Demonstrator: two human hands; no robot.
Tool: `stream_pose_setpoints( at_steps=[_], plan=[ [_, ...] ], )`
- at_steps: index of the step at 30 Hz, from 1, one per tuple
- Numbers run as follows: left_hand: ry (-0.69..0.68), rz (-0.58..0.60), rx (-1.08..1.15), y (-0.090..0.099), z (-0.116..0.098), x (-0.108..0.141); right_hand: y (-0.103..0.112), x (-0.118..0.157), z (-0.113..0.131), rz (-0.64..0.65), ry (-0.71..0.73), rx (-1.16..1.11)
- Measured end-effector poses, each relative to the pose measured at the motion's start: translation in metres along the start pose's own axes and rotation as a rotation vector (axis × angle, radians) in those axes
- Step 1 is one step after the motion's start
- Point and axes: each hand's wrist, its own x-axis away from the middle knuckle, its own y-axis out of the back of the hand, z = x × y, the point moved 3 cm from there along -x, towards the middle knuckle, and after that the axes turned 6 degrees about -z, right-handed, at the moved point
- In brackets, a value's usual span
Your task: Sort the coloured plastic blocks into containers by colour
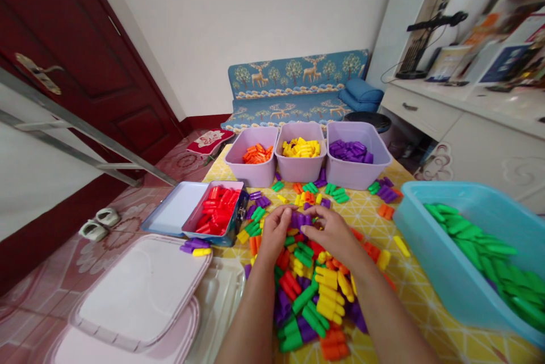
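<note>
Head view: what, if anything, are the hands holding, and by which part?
Purple pieces, held between both hands: the left hand grips their left end, the right hand their right end.

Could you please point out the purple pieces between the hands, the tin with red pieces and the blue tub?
Purple pieces (301, 220): head view, middle of the held group.
Tin (234, 216): head view, right outer wall.
Blue tub (440, 276): head view, left outer wall.

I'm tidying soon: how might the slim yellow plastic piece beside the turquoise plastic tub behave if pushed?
The slim yellow plastic piece might roll, given its narrow, rounded shape. Its straight outline suggests stiffness, its smallness little weight. The turquoise plastic tub alongside could stop it.
</note>
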Motion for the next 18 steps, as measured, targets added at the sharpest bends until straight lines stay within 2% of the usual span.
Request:
stream_pose_setpoints(
  at_steps=[5,7,9,11,13,15,16,18],
  plan=[
    [0.066,-0.03,0.071,0.0,0.007,0.001,0.037,0.006,0.012,0.134,-0.038,-0.034],
    [0.056,-0.027,0.054,-0.002,0.009,0.002,0.056,0.001,0.02,0.117,-0.043,-0.017],
    [0.044,-0.007,0.031,-0.004,0.009,0.002,0.075,-0.012,0.028,-0.069,-0.021,-0.06],
    [0.038,0.014,0.016,-0.006,0.009,0.003,0.09,-0.029,0.034,-0.343,0.065,-0.198],
    [0.02,0.018,-0.008,-0.006,0.008,0.004,0.094,-0.044,0.031,-0.51,0.132,-0.345],
    [-0.034,-0.001,-0.076,-0.005,0.006,0.003,0.088,-0.056,0.016,-0.545,0.08,-0.372],
    [-0.074,-0.025,-0.128,-0.003,0.005,0.003,0.085,-0.06,0.005,-0.534,0.038,-0.307],
    [-0.159,-0.088,-0.248,0.0,0.005,0.001,0.077,-0.065,-0.018,-0.481,0.011,-0.015]
  ],
)
